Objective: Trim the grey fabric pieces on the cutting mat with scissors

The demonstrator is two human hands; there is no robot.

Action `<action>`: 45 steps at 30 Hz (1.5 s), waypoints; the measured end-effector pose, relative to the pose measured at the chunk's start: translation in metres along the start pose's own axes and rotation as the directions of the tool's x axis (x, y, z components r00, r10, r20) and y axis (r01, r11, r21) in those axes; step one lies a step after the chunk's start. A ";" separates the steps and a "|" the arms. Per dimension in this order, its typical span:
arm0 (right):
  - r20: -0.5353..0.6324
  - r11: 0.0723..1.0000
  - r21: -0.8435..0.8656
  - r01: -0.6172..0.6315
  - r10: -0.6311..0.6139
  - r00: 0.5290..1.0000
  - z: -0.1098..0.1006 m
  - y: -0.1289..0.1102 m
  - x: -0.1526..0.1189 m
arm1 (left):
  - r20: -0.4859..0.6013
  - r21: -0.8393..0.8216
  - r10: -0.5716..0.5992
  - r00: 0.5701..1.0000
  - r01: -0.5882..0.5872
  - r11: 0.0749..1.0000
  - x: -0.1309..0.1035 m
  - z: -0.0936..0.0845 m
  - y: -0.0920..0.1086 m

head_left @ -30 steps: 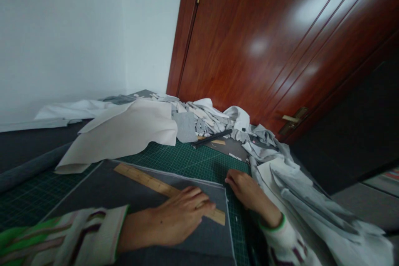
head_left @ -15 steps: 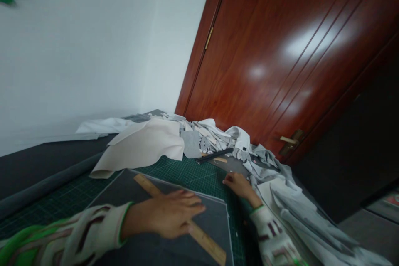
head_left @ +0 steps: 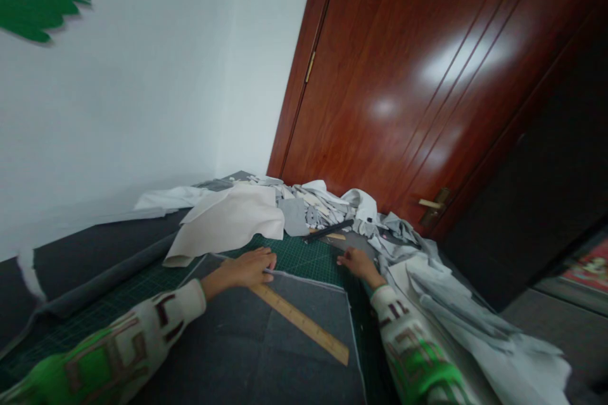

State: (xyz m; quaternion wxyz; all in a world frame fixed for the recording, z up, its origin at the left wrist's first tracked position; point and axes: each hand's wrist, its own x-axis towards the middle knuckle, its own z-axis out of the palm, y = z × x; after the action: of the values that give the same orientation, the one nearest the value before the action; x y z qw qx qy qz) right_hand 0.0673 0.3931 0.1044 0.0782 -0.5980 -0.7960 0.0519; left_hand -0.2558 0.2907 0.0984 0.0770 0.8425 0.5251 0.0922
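Note:
A sheet of dark grey fabric (head_left: 228, 354) lies over a green cutting mat (head_left: 304, 258). My left hand (head_left: 249, 267) is closed at the fabric's far edge, with fingertips pinching that edge. A wooden ruler (head_left: 301, 321) rests slantwise on the sheet, its far end partly covered by this hand. Just beyond the sheet's right corner, over the mat, is my right hand (head_left: 360, 264). Its fingers are curled together, and whatever they may hold is too small to make out.
Cream fabric (head_left: 232, 221) lies at the mat's far side, beside a heap of scraps (head_left: 323, 202) and a black strip (head_left: 329, 230). Layered pale fabric (head_left: 456, 304) lines the right. A dark roll (head_left: 109, 272) lies left. Behind stand a white wall and a wooden door (head_left: 380, 88).
My left hand has moved from the ruler's middle to the fabric's far edge and closed there. My right hand stays near the same spot, fingers curled. The view has shifted slightly.

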 end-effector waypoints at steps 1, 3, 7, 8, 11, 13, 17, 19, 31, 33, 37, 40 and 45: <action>-0.017 1.000 -0.003 -0.005 0.005 1.000 -0.003 0.000 -0.005 | -0.003 -0.021 -0.003 1.000 0.003 1.000 0.002 0.002 -0.002; -0.027 1.000 -0.009 -0.001 0.001 1.000 -0.011 0.002 -0.017 | -0.018 -0.064 -0.016 1.000 0.015 0.998 0.005 0.007 -0.006; 0.020 1.000 -0.020 0.017 -0.017 1.000 -0.028 0.014 -0.046 | -0.069 -0.140 -0.031 0.997 0.021 0.990 0.008 0.018 -0.009; 0.022 1.000 -0.021 0.020 -0.020 1.000 -0.031 0.015 -0.053 | -0.081 -0.156 -0.030 0.996 0.017 0.988 0.008 0.020 -0.009; 0.003 0.997 -0.009 0.070 -0.070 0.998 -0.036 0.005 -0.077 | -0.106 -0.202 -0.016 0.994 -0.005 0.979 0.011 0.024 -0.007; 0.006 0.988 0.016 0.152 -0.152 0.988 -0.033 -0.014 -0.094 | -0.107 -0.232 -0.005 0.994 -0.020 0.973 0.014 0.025 -0.006; 0.110 0.915 0.161 0.369 -0.388 0.915 -0.012 -0.058 -0.130 | -0.075 -0.278 0.007 0.997 -0.028 0.960 0.016 0.023 -0.009; 0.130 0.896 0.216 0.389 -0.421 0.898 0.001 -0.071 -0.142 | -0.049 -0.293 0.010 0.999 -0.024 0.956 0.014 0.021 -0.011; 0.471 0.819 0.540 0.194 -0.485 0.737 -0.006 -0.040 -0.148 | 0.037 -0.260 -0.030 0.999 0.039 0.965 -0.004 0.000 -0.041; 0.451 0.830 0.519 0.203 -0.468 0.760 -0.038 -0.024 -0.148 | 0.016 -0.249 -0.049 0.999 0.051 0.967 -0.009 -0.001 -0.042; 0.260 0.868 0.449 0.211 -0.353 0.899 -0.093 0.012 -0.123 | 0.000 -0.229 -0.067 0.998 0.065 0.971 -0.014 0.001 -0.039; 0.175 0.916 0.331 0.226 -0.295 0.939 -0.101 0.035 -0.082 | -0.001 -0.233 -0.060 0.998 0.059 0.971 -0.014 0.003 -0.037; 0.125 0.951 0.157 0.265 -0.286 0.950 -0.067 0.040 -0.012 | -0.012 -0.268 -0.058 0.998 0.053 0.962 -0.014 0.003 -0.036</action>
State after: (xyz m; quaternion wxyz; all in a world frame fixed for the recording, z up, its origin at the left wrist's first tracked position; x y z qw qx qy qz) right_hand 0.1212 0.3923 0.1625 0.0676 -0.4686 -0.8697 0.1393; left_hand -0.2925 0.2935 0.0862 0.1875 0.8083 0.5321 0.1685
